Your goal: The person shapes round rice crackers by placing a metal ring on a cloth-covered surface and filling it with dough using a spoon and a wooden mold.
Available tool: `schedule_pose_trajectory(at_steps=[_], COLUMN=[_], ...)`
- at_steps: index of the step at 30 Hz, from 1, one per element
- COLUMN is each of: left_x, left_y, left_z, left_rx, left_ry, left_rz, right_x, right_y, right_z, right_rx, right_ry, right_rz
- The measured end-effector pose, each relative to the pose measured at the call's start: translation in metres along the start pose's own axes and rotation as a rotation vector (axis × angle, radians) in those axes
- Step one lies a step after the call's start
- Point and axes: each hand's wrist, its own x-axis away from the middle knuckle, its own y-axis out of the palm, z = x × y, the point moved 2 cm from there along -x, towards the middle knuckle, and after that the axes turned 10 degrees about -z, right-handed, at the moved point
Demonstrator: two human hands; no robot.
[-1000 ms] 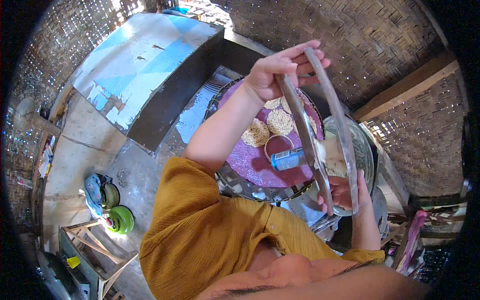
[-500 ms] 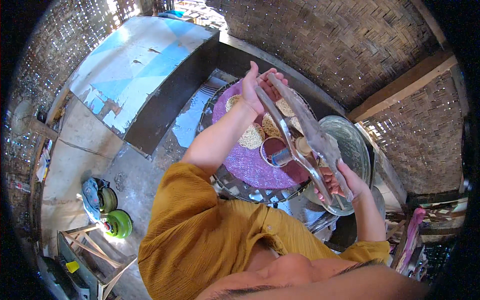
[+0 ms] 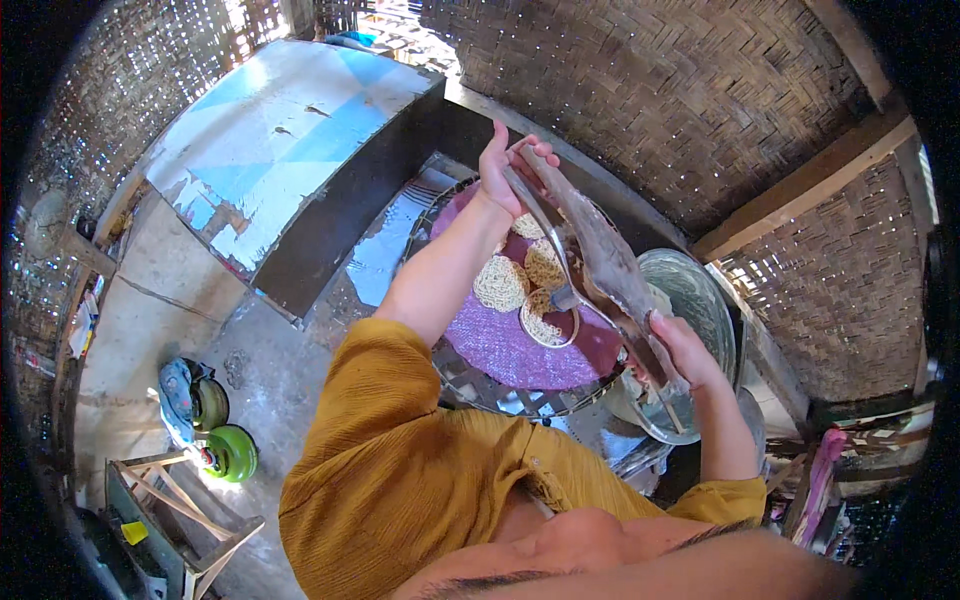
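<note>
L hand [image 3: 503, 170] clamped on far end of long wooden press [image 3: 598, 268]; R hand [image 3: 678, 352] clamped on near end. Press held tilted above round purple mat [image 3: 520, 350] w/ noodle nests [image 3: 500, 283]. Metal basin [image 3: 700, 300] just beside, to the right.

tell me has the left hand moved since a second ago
Yes. The left hand, gripping the far end of the long hinged press, has swung left and away, from over the purple tray's right side to its far left edge.
</note>
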Motion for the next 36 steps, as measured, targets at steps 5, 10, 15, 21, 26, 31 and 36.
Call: schedule_pose_trajectory(at_steps=[5,10,15,21,26,31,36], left_x=[0.005,0.021,0.034,0.025,0.026,0.031,0.058], left_y=[-0.007,-0.002,0.000,0.003,0.005,0.020,0.064], left_z=[-0.023,-0.034,-0.017,0.002,-0.019,-0.024,-0.029], left_rx=[0.054,0.068,-0.031,-0.003,-0.047,-0.086,-0.488], left_ry=[-0.014,-0.050,-0.057,-0.027,-0.041,-0.143,-0.413], left_rz=[0.060,0.100,0.183,0.148,0.215,0.179,-0.243], right_x=[0.020,0.032,0.028,0.013,0.023,0.043,0.045], right_y=[-0.004,0.002,0.028,0.031,0.026,0.023,0.036], right_z=[0.000,0.012,0.016,0.014,0.019,0.027,-0.003], right_rx=[0.034,0.010,-0.050,0.075,0.122,-0.012,-0.102], right_ry=[0.080,0.088,0.110,0.024,0.033,0.001,-0.337], right_rz=[0.059,0.075,0.083,0.099,0.151,0.105,0.164])
